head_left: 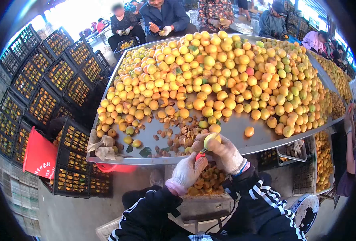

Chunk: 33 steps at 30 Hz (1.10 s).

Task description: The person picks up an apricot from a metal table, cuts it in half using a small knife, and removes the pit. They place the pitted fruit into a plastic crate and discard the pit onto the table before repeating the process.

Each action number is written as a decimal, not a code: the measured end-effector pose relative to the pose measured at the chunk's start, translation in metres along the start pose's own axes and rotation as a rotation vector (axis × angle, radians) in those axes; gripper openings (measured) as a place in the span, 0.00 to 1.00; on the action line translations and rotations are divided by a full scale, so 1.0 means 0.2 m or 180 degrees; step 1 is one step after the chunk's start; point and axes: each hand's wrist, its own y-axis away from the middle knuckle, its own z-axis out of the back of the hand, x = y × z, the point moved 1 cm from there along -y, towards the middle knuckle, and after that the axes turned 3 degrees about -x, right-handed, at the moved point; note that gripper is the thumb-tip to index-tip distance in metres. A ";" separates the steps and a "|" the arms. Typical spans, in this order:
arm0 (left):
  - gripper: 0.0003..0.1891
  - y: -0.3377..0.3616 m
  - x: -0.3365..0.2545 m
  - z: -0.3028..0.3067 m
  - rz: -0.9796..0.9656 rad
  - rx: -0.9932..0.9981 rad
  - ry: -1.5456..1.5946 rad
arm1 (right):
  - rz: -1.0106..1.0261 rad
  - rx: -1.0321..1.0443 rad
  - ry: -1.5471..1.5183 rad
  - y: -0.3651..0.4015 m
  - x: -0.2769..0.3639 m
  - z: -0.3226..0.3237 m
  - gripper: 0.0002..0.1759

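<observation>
- Yellow-green round apricot point(211, 139): we see it held up just over the near edge of the surface, in the lower middle of the view, gripped in the right hand.
- The right hand point(225, 154) wears a pale knitted work glove. Its fingers point(220, 145) are curled closed round the apricot from below and from the side.
- The left hand point(187, 170) wears a similar glove with a pink cuff. Its fingers are closed on a small red-handled tool point(200, 155), whose tip points up at the underside of the apricot. We cannot tell the shape of the blade.
- Both arms are in black sleeves with white stripes.
- A large grey sheet-metal surface point(262, 136) stretches away from us. It carries a broad heap of yellow and orange apricots point(210, 76) that covers most of it.
- Brown fruit stones point(178, 138) lie scattered on the bare metal near the front edge, just left of the hands.
- A single orange apricot point(249, 131) lies apart from the heap, to the right of the hands.
- Under the hands, below the edge of the surface, we see a container of cut apricot halves point(208, 182).
- On the left stand stacked black plastic crates point(45, 88) filled with fruit, and beside them a red bucket point(39, 156) with white lettering.
- At the far side of the surface, several seated people point(162, 18) hold fruit in gloved hands.
</observation>
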 end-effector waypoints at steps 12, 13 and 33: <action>0.18 -0.02 0.01 -0.02 0.0004 -0.0131 -0.0046 | -0.0214 -0.0172 -0.0878 0.00 0.00 -0.05 0.37; 0.18 -0.01 0.01 -0.01 0.0070 -0.0121 -0.0258 | -0.0302 -0.0208 -0.1011 0.00 -0.01 -0.07 0.40; 0.20 -0.03 0.04 0.03 0.0165 0.0240 0.0270 | 0.0269 -0.0975 0.2852 -0.01 0.05 -0.01 0.33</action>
